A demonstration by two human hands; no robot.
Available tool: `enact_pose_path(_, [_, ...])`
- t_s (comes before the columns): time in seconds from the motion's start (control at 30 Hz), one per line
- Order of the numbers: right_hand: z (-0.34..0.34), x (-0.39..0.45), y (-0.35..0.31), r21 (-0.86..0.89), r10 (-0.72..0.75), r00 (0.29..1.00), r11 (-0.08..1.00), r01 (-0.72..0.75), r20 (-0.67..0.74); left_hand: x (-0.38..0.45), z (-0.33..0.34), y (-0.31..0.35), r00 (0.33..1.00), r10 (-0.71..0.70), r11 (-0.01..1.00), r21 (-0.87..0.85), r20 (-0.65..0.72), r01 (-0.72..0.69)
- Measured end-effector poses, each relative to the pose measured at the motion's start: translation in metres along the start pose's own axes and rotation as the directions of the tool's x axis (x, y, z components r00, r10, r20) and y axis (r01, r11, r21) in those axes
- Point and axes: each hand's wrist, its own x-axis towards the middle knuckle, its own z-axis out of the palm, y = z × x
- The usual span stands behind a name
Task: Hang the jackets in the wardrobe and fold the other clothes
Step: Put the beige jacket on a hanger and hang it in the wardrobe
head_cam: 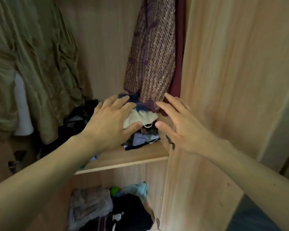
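Note:
I look into a wooden wardrobe. A small stack of folded clothes (143,139) sits on the shelf (140,155), topped by a cream and dark blue garment (143,115). My left hand (112,120) lies flat on that top garment with straight fingers. My right hand (177,124) hovers just right of the stack, fingers spread, holding nothing. Behind the stack hangs a brown and purple knitted jacket (153,50), with a dark red garment (178,60) next to it. An olive green jacket (33,64) hangs at the left.
The wardrobe's side panel (223,80) stands close on the right of my right hand. Dark clothes (77,117) lie heaped at the back left of the shelf. The compartment below holds a jumble of grey, black and light blue clothes (117,207).

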Motion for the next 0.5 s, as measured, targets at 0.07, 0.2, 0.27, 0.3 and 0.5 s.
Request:
enact_pose_path(0.07, [-0.018,-0.022,0.002,-0.008,0.026,1.000,1.000,-0.026,0.002,-0.005,-0.007,0.018,1.000,0.016,0.999,-0.042,0.005,-0.015])
enact_pose_path(0.2, [-0.051,-0.069,-0.001,-0.050,0.076,0.997,0.996,-0.077,-0.022,-0.012,-0.013,0.049,0.996,0.078,0.987,-0.135,-0.044,-0.083])
enact_pose_path(0.27, [-0.062,-0.090,-0.004,-0.108,0.124,0.992,0.986,-0.125,-0.018,-0.013,-0.012,0.063,0.991,0.130,0.977,-0.164,-0.044,-0.135])
enact_pose_path(0.3, [-0.068,-0.101,-0.006,-0.147,0.160,0.987,0.976,-0.160,-0.012,-0.014,-0.012,0.070,0.986,0.159,0.969,-0.184,-0.043,-0.164])
enact_pose_path(0.5, [-0.098,-0.152,-0.028,-0.229,0.377,0.923,0.895,-0.383,-0.071,-0.030,-0.001,0.100,0.949,0.306,0.892,-0.328,-0.069,-0.312])
